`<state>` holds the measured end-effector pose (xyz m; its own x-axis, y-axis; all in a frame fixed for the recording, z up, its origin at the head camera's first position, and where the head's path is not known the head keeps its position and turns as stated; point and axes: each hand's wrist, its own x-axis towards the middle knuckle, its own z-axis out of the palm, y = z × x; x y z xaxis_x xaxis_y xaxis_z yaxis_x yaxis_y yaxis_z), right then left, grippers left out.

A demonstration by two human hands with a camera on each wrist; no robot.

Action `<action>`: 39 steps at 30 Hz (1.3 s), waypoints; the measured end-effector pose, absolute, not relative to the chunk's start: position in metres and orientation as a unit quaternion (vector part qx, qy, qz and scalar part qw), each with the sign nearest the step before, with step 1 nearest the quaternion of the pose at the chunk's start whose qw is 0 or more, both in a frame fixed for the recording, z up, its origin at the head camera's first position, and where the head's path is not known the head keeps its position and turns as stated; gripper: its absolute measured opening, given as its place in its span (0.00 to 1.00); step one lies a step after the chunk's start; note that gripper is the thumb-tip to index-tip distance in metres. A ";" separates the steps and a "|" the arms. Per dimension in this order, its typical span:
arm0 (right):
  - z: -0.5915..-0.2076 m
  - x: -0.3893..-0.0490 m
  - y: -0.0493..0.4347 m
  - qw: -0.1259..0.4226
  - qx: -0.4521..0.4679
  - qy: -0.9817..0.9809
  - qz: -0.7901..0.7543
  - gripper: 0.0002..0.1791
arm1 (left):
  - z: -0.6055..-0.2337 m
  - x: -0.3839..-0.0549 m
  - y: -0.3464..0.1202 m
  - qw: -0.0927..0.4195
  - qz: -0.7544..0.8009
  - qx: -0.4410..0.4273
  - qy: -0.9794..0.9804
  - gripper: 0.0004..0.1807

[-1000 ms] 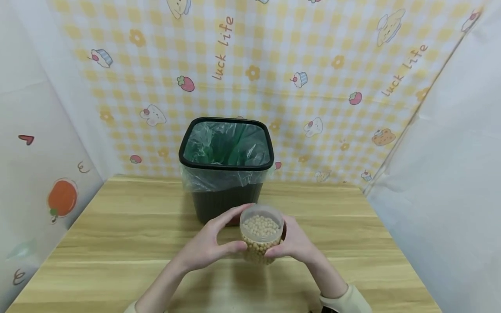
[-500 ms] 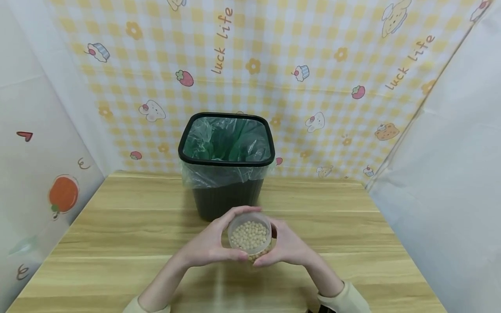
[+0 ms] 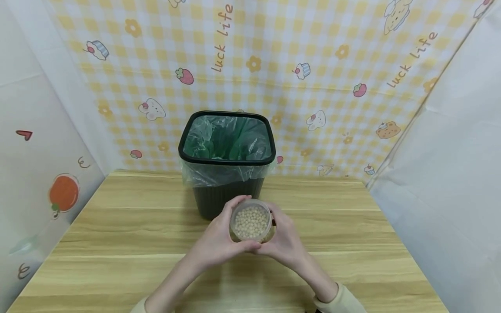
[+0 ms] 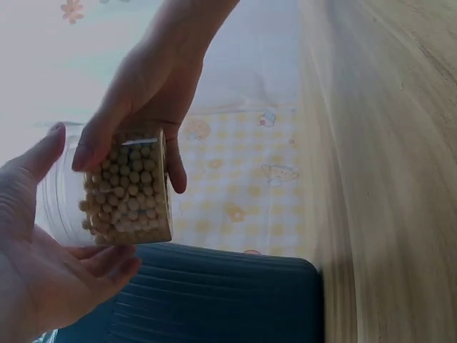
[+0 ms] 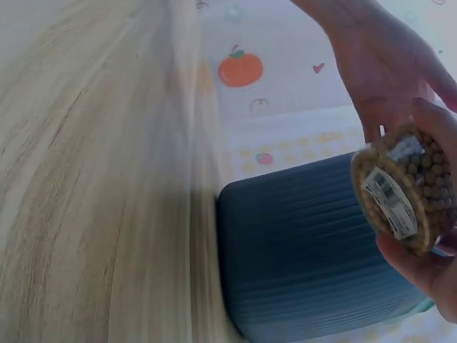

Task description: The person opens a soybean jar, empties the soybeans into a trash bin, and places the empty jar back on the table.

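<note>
Both hands hold a clear round jar of pale beige beans (image 3: 251,221) above the table, its top facing the head camera. My left hand (image 3: 219,243) curls round the jar's left side, while my right hand (image 3: 286,241) grips the right side. The thumbs come together at the jar's near side. In the left wrist view the beans show through the jar wall (image 4: 128,193), and the jar lies sideways in that picture. A white barcode label (image 5: 391,204) is on the jar's base in the right wrist view. Whether a lid covers the top, I cannot tell.
Just behind the hands stands a dark bin (image 3: 227,200) lined with a clear plastic bag (image 3: 211,174). It rests on a wood-grain table (image 3: 117,226). A yellow checked cloth (image 3: 219,95) hangs at the back, with white sheets on both sides.
The jar has moved slightly left and up in the head view, and its top has turned more toward the camera. Both hands moved with it, and the thumbs have come together.
</note>
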<state>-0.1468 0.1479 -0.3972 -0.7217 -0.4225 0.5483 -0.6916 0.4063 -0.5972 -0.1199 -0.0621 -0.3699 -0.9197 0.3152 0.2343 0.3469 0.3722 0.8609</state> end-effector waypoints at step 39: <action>-0.395 -0.143 0.144 0.076 0.354 -0.818 0.447 0.55 | -0.367 -0.126 -0.078 0.028 -0.486 -0.286 -0.825 0.54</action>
<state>-0.1431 0.1443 -0.3948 -0.7378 -0.5108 0.4412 -0.6473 0.3500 -0.6771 -0.1260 -0.0779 -0.3670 -0.8347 0.4447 0.3247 0.4996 0.3637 0.7862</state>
